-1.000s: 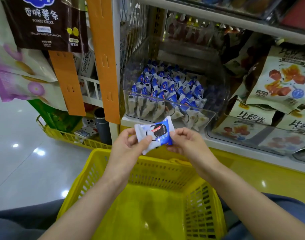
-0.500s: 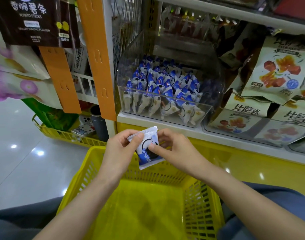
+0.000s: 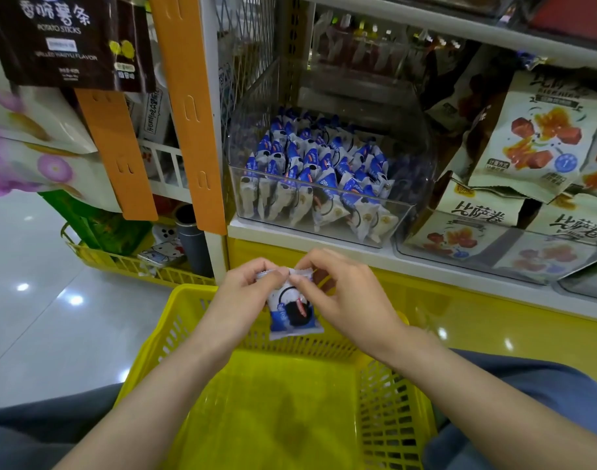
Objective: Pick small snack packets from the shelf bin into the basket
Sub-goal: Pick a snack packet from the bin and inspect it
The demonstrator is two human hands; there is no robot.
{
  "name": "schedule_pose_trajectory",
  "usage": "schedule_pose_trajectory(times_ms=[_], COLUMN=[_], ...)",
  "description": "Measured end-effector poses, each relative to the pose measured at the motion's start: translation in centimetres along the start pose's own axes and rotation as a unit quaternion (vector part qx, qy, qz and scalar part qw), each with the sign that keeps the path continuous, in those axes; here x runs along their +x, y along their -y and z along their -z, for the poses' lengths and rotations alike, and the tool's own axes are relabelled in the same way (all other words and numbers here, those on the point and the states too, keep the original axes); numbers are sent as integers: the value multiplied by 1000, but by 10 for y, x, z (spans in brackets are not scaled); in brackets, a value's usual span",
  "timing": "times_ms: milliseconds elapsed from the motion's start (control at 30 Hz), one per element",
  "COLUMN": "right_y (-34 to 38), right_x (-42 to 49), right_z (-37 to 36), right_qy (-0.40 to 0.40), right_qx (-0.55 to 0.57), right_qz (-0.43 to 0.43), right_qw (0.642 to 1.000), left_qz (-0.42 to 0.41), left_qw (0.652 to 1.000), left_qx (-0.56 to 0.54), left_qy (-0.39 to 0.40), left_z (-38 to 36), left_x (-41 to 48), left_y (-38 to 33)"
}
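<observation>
A small blue-and-white snack packet [image 3: 292, 313] hangs upright over the far end of the yellow basket [image 3: 388, 395]. My left hand [image 3: 246, 293] pinches its top left corner and my right hand [image 3: 341, 296] pinches its top right edge. The basket sits on my lap and nothing shows inside it. On the shelf above stands a clear plastic bin [image 3: 409, 215] filled with several rows of the same blue-and-white packets [image 3: 317, 174].
Larger cream snack bags [image 3: 541, 137] fill the shelf to the right of the bin. An orange upright strip [image 3: 192, 106] and hanging potato-stick bags [image 3: 63, 39] are at left. A second yellow basket [image 3: 127, 262] rests on the glossy floor at left.
The packet has turned from lying sideways to hanging upright, and both hands have lowered it from shelf-edge height to just over the basket's far rim.
</observation>
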State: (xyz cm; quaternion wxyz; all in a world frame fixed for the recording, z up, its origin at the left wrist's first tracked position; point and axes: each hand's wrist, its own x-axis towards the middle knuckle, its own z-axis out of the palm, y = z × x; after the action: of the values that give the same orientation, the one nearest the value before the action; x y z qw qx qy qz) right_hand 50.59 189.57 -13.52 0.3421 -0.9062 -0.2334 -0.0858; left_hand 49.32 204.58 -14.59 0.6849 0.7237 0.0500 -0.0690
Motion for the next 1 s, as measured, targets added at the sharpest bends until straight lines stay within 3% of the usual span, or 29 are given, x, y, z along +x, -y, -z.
schedule_pose_trajectory(times_ms=[133,233,333,467,600,667,767,833,900,1000], right_y=[-5,-6,-3,-2,-1,2,5,5,4,6], right_x=[5,6,2,-2,-1,-1,3,8,11,10], right_z=[4,6,4,0,1,-1,-4,-3,-2,-1], right_qy=[-83,-104,-69,-21,-17,-23,-41,3,48,48], right_qx=[41,107,80,-22,-96,-69,71,235,380,428], right_qz=[-87,-102,-14,83,150,102,-88,-208,-276,-303], right_qw=[992,983,994,996,984,992,993,950,881,850], left_qz=[-1,57,112,92,48,31,13,8,0,-54], left_qw=[996,997,990,971,976,983,989,992,995,996], left_qx=[30,4,-89,-219,-212,-177,-142,-126,-97,3], left_qy=[-86,-50,10,35,9,-30,-41,-15,-2,-69], left_z=[5,9,8,11,9,8,7,5,1,0], left_x=[6,10,11,12,10,11,10,8,7,8], left_y=[4,3,1,1,1,1,-1,-2,-1,4])
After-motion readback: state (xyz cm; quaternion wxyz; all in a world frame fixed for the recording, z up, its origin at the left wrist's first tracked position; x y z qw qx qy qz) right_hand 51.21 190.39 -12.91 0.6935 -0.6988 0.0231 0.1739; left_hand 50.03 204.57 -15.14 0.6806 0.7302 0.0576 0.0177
